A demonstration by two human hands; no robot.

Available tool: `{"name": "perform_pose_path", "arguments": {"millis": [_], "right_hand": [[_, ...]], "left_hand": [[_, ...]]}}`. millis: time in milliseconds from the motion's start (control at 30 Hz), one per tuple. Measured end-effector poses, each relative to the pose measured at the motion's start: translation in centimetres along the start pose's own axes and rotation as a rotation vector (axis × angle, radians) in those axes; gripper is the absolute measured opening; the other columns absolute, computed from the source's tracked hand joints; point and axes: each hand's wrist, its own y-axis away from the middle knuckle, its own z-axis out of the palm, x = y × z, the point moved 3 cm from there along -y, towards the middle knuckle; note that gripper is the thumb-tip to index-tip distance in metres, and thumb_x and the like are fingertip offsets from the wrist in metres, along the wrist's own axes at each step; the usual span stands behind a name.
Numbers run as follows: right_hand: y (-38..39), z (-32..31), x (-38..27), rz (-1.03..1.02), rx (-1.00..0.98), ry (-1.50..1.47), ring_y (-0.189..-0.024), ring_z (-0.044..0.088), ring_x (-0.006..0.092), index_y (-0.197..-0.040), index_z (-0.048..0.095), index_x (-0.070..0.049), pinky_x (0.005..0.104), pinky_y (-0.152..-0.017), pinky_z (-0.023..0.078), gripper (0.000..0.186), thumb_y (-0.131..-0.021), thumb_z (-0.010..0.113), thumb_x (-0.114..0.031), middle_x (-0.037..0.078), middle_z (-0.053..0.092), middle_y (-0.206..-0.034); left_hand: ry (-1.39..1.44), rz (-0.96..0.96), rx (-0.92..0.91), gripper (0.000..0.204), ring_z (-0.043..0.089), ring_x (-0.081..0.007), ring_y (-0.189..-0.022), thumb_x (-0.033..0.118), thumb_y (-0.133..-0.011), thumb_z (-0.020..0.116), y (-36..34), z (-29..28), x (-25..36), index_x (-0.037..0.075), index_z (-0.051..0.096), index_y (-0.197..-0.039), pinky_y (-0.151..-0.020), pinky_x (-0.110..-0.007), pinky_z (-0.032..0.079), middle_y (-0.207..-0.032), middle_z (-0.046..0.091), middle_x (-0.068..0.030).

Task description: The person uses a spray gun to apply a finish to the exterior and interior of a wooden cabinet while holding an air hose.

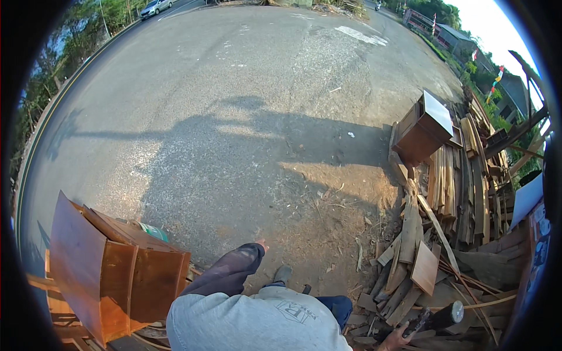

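Dark, cylinder-ended hand tool [436, 320] sits at lower right, gripped by our right hand [396, 339], its long axis slanting rightward and slightly up, its pale round end farthest from the hand. From the left, we see a glossy reddish-brown wooden cabinet [120, 272], then a green-and-white round container [153, 230], contents hidden. A dark-clothed limb [225, 272] meets our grey cloth shirt [252, 324]; we cannot tell our left hand's state. Rough brown planks [411, 231] lie heaped at right.
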Motion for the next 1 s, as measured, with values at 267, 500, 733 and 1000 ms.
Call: {"name": "perform_pose_path", "arguments": {"millis": [267,500,733,1000], "right_hand": [[-6.7,13.5,-11.5,0.235,-0.275,-0.401,-0.120,0.052,0.0398,-0.137,0.060,-0.020,0.0419,-0.098,0.047,0.057,-0.084,0.079,-0.013,0.024,0.045,-0.135],[-15.5,24.6,-21.4,0.700,-0.368,-0.911,-0.080,0.064,0.0251,-0.120,0.062,0.008,0.0395,-0.074,0.053,0.047,-0.087,0.078,-0.022,0.017,0.068,-0.100],[-28.8,39.4,-26.8,0.695,-0.311,-0.863,-0.061,0.057,0.0152,-0.131,0.051,0.004,0.0266,-0.050,0.046,0.057,-0.090,0.076,-0.027,0.012,0.065,-0.095],[-41.1,50.0,-35.0,0.761,-0.174,-1.014,-0.053,0.049,0.0134,-0.132,0.049,0.007,0.0278,-0.044,0.040,0.055,-0.091,0.074,-0.023,0.011,0.064,-0.088]], "left_hand": [[-0.127,-0.309,-0.064,0.067,0.056,-0.0396,-0.125,0.048,-0.083,0.071,3.7,4.7,-12.4,0.007,0.057,-0.135,-0.105,-0.047,0.044,-0.135,0.058,-0.0228],[-0.201,-0.348,-0.147,0.068,0.045,-0.0361,-0.137,0.048,-0.093,0.057,-2.9,0.6,-7.4,0.003,0.049,-0.142,-0.114,-0.043,0.036,-0.148,0.047,-0.0213],[0.037,-0.208,0.184,0.061,0.060,-0.0368,-0.120,0.037,-0.089,0.067,-18.2,-10.8,15.2,0.005,0.051,-0.139,-0.104,-0.043,0.045,-0.126,0.064,-0.0232],[0.194,0.124,0.169,0.055,0.067,-0.0343,-0.106,0.032,-0.092,0.064,-31.5,-21.8,40.7,0.008,0.049,-0.139,-0.092,-0.043,0.051,-0.108,0.072,-0.0191]]}}
